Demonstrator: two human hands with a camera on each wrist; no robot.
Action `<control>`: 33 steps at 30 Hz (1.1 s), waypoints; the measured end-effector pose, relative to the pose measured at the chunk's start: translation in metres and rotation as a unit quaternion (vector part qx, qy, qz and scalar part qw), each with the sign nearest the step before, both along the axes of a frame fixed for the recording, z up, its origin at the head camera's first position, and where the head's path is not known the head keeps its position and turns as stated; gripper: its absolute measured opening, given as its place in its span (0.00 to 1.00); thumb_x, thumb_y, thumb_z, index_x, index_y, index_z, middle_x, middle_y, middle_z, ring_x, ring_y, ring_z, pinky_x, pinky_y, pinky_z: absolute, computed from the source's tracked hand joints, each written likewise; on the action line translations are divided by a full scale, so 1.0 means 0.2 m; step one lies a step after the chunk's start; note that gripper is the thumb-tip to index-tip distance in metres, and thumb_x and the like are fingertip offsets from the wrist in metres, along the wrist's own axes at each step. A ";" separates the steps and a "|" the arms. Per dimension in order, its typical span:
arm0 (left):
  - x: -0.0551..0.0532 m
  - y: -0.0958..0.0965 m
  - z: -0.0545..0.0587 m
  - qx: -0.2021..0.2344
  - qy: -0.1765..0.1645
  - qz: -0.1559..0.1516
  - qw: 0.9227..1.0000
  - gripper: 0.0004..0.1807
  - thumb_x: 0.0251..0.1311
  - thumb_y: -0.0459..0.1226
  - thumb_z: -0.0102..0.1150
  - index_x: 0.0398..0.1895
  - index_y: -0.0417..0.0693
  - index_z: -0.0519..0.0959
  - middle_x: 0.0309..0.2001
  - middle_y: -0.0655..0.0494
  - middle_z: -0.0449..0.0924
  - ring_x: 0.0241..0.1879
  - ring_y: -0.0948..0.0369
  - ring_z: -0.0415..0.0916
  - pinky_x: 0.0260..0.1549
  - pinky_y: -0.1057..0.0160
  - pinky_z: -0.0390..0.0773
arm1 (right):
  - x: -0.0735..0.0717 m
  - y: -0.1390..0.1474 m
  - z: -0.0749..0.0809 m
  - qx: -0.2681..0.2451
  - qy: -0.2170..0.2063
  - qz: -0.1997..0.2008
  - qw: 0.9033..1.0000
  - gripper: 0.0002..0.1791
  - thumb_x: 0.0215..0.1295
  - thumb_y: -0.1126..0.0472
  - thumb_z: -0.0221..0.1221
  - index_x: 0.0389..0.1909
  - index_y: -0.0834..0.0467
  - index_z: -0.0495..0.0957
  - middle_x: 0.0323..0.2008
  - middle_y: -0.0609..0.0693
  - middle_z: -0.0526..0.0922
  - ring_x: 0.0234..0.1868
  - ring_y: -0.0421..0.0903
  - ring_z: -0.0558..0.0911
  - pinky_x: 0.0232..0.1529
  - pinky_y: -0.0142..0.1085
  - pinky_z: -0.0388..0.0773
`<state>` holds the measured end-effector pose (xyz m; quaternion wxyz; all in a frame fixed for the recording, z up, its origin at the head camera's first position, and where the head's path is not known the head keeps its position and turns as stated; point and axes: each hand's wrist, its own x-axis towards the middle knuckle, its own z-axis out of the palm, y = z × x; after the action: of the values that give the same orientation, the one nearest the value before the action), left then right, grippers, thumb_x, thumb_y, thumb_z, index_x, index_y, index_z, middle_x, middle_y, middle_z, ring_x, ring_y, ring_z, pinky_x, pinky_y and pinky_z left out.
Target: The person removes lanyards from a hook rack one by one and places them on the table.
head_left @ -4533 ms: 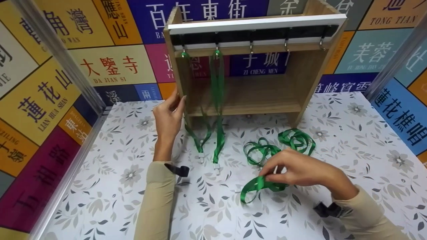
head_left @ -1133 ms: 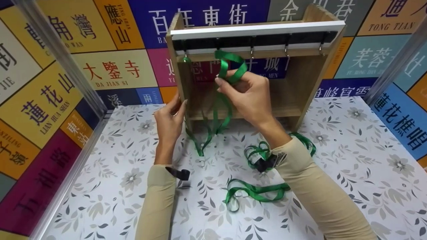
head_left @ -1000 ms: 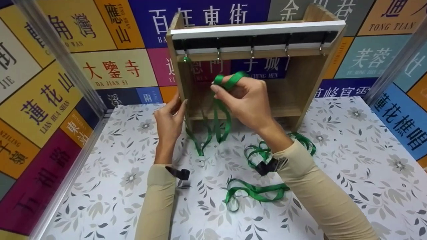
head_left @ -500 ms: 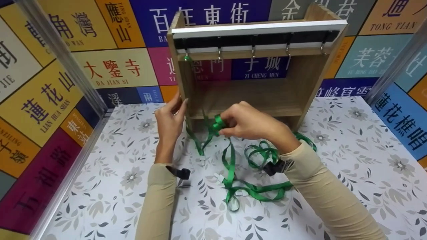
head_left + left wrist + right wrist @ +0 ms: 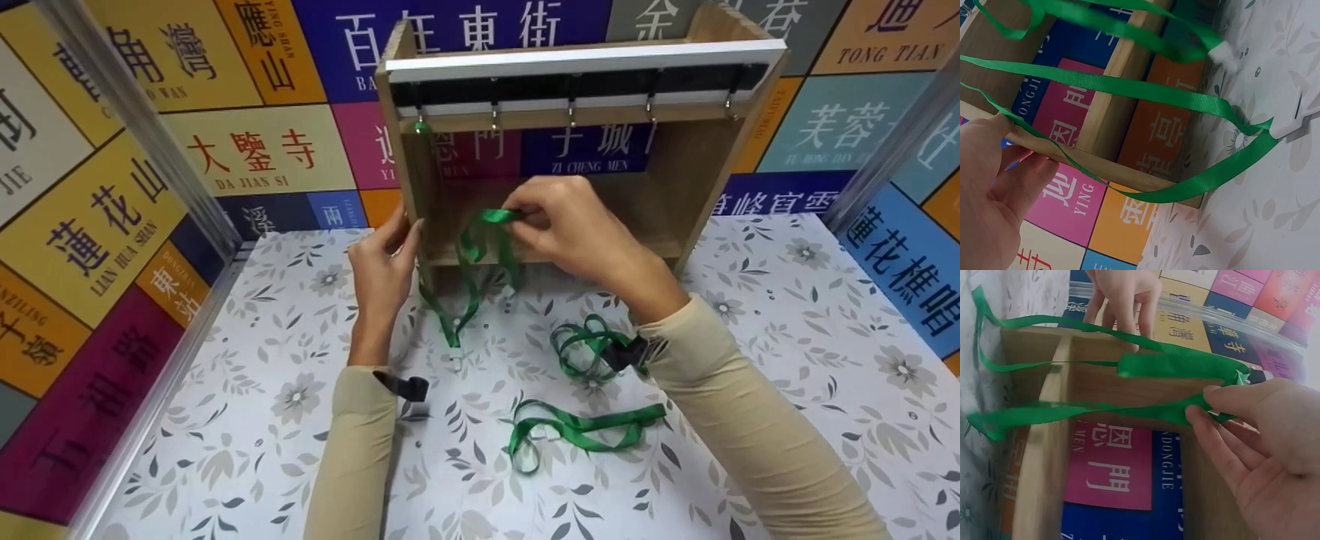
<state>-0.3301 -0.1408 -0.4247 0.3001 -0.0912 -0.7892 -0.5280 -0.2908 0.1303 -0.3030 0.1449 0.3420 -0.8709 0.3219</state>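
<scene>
A wooden rack [image 5: 697,161] with a row of metal hooks [image 5: 573,115] stands at the back of the table. One green lanyard [image 5: 450,315] hangs from the leftmost hook down to the tabletop. My right hand [image 5: 517,217] pinches the top loop of a second green lanyard [image 5: 472,251] in front of the rack's opening, below the hooks; the right wrist view shows thumb and fingers [image 5: 1213,410] on the ribbon [image 5: 1174,365]. My left hand [image 5: 405,229] rests with straight fingers against the rack's left side panel [image 5: 1129,174].
Two more green lanyards lie on the floral tabletop: a coiled one [image 5: 589,352] under my right forearm and a flat one [image 5: 577,431] nearer me. Colourful sign panels wall in the left, back and right. The other hooks on the rack are bare.
The second lanyard hung on a hook 4.5 s ago. My right hand took it off, lowered it to the table, then raised it again to mid-rack height. The left hand stayed put.
</scene>
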 end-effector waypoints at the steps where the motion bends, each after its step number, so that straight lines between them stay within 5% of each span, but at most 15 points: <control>1: 0.00 0.00 0.00 0.000 0.001 0.000 1.000 0.26 0.75 0.46 0.67 0.74 0.61 0.78 0.66 0.56 0.86 0.62 0.59 0.88 0.58 0.61 0.89 | 0.00 0.00 -0.01 0.002 -0.002 0.002 1.000 0.06 0.72 0.71 0.67 0.45 0.64 0.90 0.45 0.57 0.91 0.46 0.50 0.92 0.47 0.38 0.93; 8: 0.00 0.00 -0.01 -0.001 -0.001 0.004 1.000 0.27 0.75 0.46 0.67 0.74 0.62 0.77 0.66 0.56 0.86 0.62 0.60 0.88 0.57 0.62 0.89 | 0.03 0.04 -0.06 -0.011 -0.015 0.028 0.999 0.07 0.73 0.67 0.67 0.47 0.60 0.90 0.45 0.52 0.92 0.44 0.44 0.92 0.46 0.38 0.92; 19: -0.01 0.00 -0.01 -0.005 0.004 0.007 1.000 0.26 0.75 0.46 0.68 0.73 0.57 0.78 0.65 0.54 0.86 0.61 0.59 0.88 0.57 0.61 0.89 | 0.07 0.08 -0.02 -0.097 -0.028 0.073 0.992 0.07 0.72 0.66 0.68 0.47 0.58 0.91 0.44 0.49 0.93 0.40 0.39 0.90 0.44 0.28 0.90; 33: 0.00 0.00 0.00 0.000 0.003 0.000 1.000 0.26 0.75 0.47 0.68 0.73 0.56 0.79 0.66 0.53 0.86 0.61 0.58 0.88 0.58 0.61 0.89 | -0.05 0.13 -0.20 -0.029 -0.072 0.043 0.996 0.07 0.71 0.66 0.69 0.47 0.59 0.91 0.45 0.51 0.93 0.44 0.44 0.91 0.50 0.40 0.92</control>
<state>-0.3297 -0.1412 -0.4251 0.3023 -0.0925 -0.7883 -0.5278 -0.3007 0.1563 -0.3433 0.0775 0.3504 -0.8539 0.3768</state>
